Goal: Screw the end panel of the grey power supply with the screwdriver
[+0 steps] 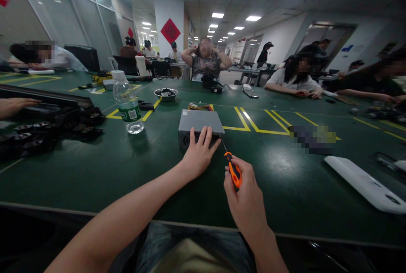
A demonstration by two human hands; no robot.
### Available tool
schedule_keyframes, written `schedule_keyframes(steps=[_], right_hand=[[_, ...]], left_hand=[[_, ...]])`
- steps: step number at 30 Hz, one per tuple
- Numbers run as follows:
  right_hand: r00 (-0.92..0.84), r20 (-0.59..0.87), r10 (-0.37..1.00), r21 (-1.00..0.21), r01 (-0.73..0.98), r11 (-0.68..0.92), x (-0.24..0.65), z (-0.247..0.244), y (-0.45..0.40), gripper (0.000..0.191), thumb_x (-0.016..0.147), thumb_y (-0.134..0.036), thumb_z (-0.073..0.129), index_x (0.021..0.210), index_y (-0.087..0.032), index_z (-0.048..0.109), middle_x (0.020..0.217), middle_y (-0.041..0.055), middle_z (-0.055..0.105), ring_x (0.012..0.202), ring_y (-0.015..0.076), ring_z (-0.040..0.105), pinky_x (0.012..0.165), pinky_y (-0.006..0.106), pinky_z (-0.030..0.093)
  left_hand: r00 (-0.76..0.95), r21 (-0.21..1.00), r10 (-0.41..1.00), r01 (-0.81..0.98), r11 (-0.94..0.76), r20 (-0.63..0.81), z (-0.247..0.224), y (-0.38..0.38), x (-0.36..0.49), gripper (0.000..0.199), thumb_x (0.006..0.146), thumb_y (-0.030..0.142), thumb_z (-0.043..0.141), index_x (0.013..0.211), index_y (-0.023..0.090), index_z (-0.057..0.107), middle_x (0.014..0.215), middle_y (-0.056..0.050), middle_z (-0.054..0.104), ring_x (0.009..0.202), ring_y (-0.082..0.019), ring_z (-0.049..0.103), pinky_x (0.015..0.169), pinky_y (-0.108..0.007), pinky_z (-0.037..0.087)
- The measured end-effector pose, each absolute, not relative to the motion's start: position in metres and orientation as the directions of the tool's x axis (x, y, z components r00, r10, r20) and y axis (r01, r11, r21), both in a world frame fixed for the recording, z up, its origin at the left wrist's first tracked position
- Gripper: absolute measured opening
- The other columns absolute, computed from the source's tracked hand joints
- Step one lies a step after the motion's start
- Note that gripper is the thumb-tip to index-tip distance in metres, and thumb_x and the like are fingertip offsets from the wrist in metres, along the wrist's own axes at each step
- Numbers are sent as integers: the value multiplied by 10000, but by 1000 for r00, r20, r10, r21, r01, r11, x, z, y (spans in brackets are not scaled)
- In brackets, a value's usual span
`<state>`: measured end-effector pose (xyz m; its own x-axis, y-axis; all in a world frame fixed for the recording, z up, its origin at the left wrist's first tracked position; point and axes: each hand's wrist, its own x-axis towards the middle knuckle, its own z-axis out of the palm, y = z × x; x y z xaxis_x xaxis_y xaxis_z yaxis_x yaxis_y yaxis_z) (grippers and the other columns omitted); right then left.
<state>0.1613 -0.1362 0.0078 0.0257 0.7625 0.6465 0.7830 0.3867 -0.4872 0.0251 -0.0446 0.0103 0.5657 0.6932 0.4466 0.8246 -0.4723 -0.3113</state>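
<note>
Centrally, my left hand (199,151) lies spread on the grey metal box (202,122); my right (245,184) grips the orange-black screwdriver (234,170), tip apparently at its corner.

From where I stand, I count one grey metal box (202,121), one orange-and-black screwdriver (234,171), one clear bottle (127,102), one metal bowl (165,98) and one long white case (364,183) on the green surface (285,205).

Open green tabletop (269,188) right of the screwdriver (234,171); bottle (128,108) obstructing the left side.
</note>
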Motion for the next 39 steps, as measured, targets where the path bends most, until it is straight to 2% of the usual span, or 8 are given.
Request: schedule_keyframes(steps=[6, 13, 16, 21, 28, 32, 36, 39], right_hand=[[216, 571, 792, -580, 789, 203, 172, 5, -132, 343, 907, -464, 348, 1061, -183, 471, 859, 75, 672, 687, 221, 678, 575, 333, 513], [64, 686, 725, -485, 783, 389, 168, 6, -134, 282, 887, -381, 413, 1076, -179, 465, 1170, 151, 549, 1038, 232, 590, 795, 381, 511], [53, 671, 740, -466, 806, 365, 166, 6, -134, 300, 902, -358, 402, 1137, -180, 458, 1082, 118, 619, 945, 216, 638, 740, 345, 528], [114, 635, 764, -499, 816, 293, 175, 7, -133, 307, 927, -414, 350, 1048, -186, 516, 903, 68, 669, 794, 200, 671, 673, 323, 528], [-39, 666, 745, -440, 785, 435, 167, 6, -136, 263, 901, -314, 401, 1122, -185, 461, 1209, 132, 528, 1096, 210, 554, 851, 365, 504], [-18, 683, 730, -415, 813, 409, 165, 6, -135, 255, 914, -302, 391, 1119, -176, 475, 1113, 118, 605, 1020, 207, 607, 804, 343, 522], [117, 649, 752, -498, 812, 304, 171, 6, -134, 307, 920, -401, 372, 1076, -171, 504, 956, 97, 666, 843, 214, 672, 682, 332, 542], [107, 630, 769, -524, 789, 320, 172, 6, -134, 315, 905, -416, 397, 1094, -182, 489, 1034, 111, 635, 904, 222, 655, 701, 349, 543]], left_hand=[[565, -311, 694, 825, -471, 447, 9, -45, 24, 530, 859, 295, 473, 1370, 243, 345, 1459, -192, 257, 1359, -358, 184, 1030, -627, 165], [557, -318, 695, 830, -458, 454, 9, -45, 26, 518, 859, 303, 474, 1361, 240, 363, 1450, -188, 276, 1350, -360, 207, 1026, -633, 171], [557, -315, 696, 830, -459, 453, 9, -45, 26, 527, 850, 302, 487, 1359, 233, 367, 1448, -191, 280, 1346, -363, 215, 1024, -636, 173], [558, -308, 700, 830, -465, 446, 9, -45, 26, 532, 847, 304, 489, 1361, 237, 365, 1452, -183, 277, 1351, -364, 198, 1024, -640, 163], [546, -296, 709, 838, -460, 446, 11, -46, 27, 512, 856, 295, 469, 1355, 229, 375, 1449, -189, 284, 1345, -357, 218, 1026, -635, 167], [552, -301, 706, 834, -463, 444, 11, -46, 27, 523, 850, 297, 478, 1356, 222, 371, 1445, -202, 283, 1342, -366, 224, 1021, -637, 174], [553, -304, 699, 833, -463, 453, 9, -45, 26, 513, 853, 290, 473, 1352, 225, 375, 1445, -206, 278, 1341, -370, 222, 1017, -642, 175], [555, -303, 697, 832, -465, 454, 8, -45, 26, 501, 859, 287, 461, 1349, 223, 381, 1444, -211, 274, 1344, -373, 215, 1016, -644, 168]])
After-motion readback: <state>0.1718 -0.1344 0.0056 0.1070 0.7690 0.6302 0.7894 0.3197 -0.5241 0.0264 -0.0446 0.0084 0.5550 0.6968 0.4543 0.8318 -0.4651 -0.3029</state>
